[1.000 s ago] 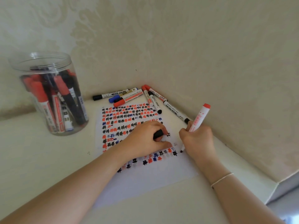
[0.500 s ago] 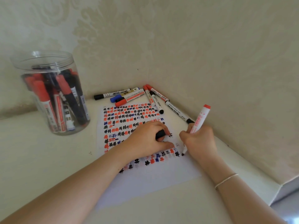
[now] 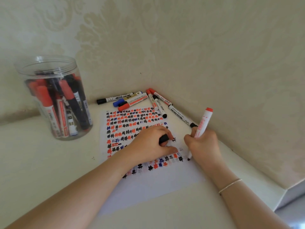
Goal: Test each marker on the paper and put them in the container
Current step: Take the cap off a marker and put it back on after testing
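Head view, nearest first: two bare forearms reach in from the near edge of the desk (image 3: 41, 162), the right one wearing a thin bracelet (image 3: 230, 185). Both meet over the paper (image 3: 148, 184), which lies toward the right side of the desk with its near part blank and its far part filled with rows of small black, red and blue test marks.

The right hand (image 3: 203, 144) is curled round a red-ended marker (image 3: 202, 124), held like a pen with the dark tip touching the paper at the right end of the lowest row; this looks like a test stroke in progress, placed to continue the row. The left hand (image 3: 151, 144) rests on the sheet just beside it, fingers curled round a small black cap (image 3: 164, 138), probably the cap of the marker in use, kept ready for recapping while the hand's weight also steadies the paper.

Beyond the paper's far edge, in the far right corner of the desk where the walls meet, a cluster of loose markers (image 3: 135, 100) lies flat, apparently the ones not yet tested, within easy reach.

Well apart, toward the far left of the desk, stands the clear container (image 3: 54, 98), upright and open-topped, already holding many red and black markers. Judging by that, the task is well along.
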`<state>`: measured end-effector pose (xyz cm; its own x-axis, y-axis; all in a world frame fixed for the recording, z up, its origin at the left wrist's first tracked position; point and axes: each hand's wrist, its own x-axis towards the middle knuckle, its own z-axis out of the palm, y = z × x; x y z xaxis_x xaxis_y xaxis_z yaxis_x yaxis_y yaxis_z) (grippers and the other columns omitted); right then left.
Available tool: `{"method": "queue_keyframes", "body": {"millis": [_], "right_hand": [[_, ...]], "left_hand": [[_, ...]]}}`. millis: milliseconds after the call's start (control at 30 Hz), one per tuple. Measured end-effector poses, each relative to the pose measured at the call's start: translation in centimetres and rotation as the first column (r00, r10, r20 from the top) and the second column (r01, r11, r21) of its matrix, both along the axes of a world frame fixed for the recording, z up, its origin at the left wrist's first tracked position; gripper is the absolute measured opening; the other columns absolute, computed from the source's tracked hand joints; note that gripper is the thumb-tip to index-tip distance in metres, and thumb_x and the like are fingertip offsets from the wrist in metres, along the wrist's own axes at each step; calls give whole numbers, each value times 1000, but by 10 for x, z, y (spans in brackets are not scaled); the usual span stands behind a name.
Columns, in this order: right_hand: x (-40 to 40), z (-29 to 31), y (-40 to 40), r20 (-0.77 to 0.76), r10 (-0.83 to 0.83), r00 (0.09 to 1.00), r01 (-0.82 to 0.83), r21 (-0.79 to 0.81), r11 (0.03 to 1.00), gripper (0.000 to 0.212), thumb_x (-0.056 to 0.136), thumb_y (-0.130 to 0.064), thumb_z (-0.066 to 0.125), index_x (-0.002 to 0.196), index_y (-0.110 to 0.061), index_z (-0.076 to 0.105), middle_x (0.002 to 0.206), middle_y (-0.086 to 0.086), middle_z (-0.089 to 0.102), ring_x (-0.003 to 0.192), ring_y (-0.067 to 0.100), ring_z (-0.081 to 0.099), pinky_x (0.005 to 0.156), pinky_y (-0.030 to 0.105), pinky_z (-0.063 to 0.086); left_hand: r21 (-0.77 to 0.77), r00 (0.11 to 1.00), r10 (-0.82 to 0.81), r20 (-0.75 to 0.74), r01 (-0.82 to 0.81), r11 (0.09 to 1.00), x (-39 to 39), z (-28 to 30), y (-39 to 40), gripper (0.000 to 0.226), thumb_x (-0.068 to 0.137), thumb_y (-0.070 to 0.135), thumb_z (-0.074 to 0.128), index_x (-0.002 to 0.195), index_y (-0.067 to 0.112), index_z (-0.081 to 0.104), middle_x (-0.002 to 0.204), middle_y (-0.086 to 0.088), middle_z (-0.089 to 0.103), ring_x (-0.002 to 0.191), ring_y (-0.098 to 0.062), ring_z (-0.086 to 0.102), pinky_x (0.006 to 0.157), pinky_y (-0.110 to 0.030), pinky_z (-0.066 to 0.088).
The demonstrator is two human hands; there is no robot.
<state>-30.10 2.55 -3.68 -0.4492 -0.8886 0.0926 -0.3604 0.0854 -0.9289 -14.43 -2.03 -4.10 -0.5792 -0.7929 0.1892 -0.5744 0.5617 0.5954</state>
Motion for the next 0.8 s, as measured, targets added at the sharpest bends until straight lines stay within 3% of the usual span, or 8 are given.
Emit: {"method": "queue_keyframes", "body": {"millis": [133, 200, 267, 367, 467, 700, 800], "right_hand": [[-10, 5, 3, 419, -14, 908, 92, -167, 982, 32, 81, -18, 73, 63, -9, 48, 46, 5, 45, 34, 14, 30, 37, 21, 25], [-12, 8, 4, 534, 65, 843, 68, -225, 972, 30, 80, -17, 72, 64, -11, 49, 50, 4, 48, 34, 13, 34, 37, 23, 28], [-11, 10, 3, 645, 176, 743, 9, -273, 962, 20, 80, -16, 68, 66, -10, 54, 55, 4, 54, 42, 15, 48, 43, 24, 41], [-8, 11, 2, 762, 296, 576, -60, -321, 945, 26, 87, -12, 55, 63, -4, 61, 58, 9, 59, 45, 20, 54, 45, 26, 46], [-5, 12, 3, 688, 351, 635, -157, -331, 931, 15, 83, -7, 56, 70, 0, 53, 56, 13, 55, 41, 21, 52, 41, 27, 43], [-5, 9, 4, 604, 291, 742, -149, -274, 950, 22, 90, 0, 53, 69, -3, 48, 53, 13, 51, 38, 19, 45, 39, 25, 39], [-4, 6, 3, 499, 270, 823, -178, -226, 958, 21, 88, -2, 59, 69, -2, 50, 49, 13, 50, 39, 18, 44, 39, 21, 38]], "left_hand": [[-22, 999, -35, 25, 36, 999, 2, 0, 0, 35, 83, 46, 66, 105, 20, 62, 82, 15, 50, 68, 0, 46, 61, -16, 35], [-41, 997, -53, 59, 56, 998, 3, 0, -1, 34, 89, 45, 58, 105, 15, 62, 93, 6, 57, 83, -7, 53, 76, -26, 45], [-49, 992, -65, 111, 70, 996, 4, 0, 0, 33, 95, 42, 48, 110, 15, 60, 104, 3, 58, 96, -12, 53, 87, -31, 44], [-67, 984, -75, 159, 86, 994, 5, -1, 0, 32, 99, 40, 40, 114, 18, 56, 106, 5, 55, 100, -12, 48, 90, -31, 39], [-89, 982, -75, 174, 92, 992, 4, -2, -1, 31, 99, 40, 39, 114, 18, 56, 103, 6, 53, 97, -11, 46, 88, -30, 37], [-105, 983, -78, 168, 96, 990, 4, -3, -1, 31, 99, 40, 39, 111, 17, 56, 100, 5, 53, 93, -11, 44, 81, -29, 33], [-135, 981, -84, 173, 108, 985, 5, -2, 0, 29, 99, 40, 40, 111, 18, 55, 101, 6, 51, 94, -10, 43, 81, -28, 32]]}}
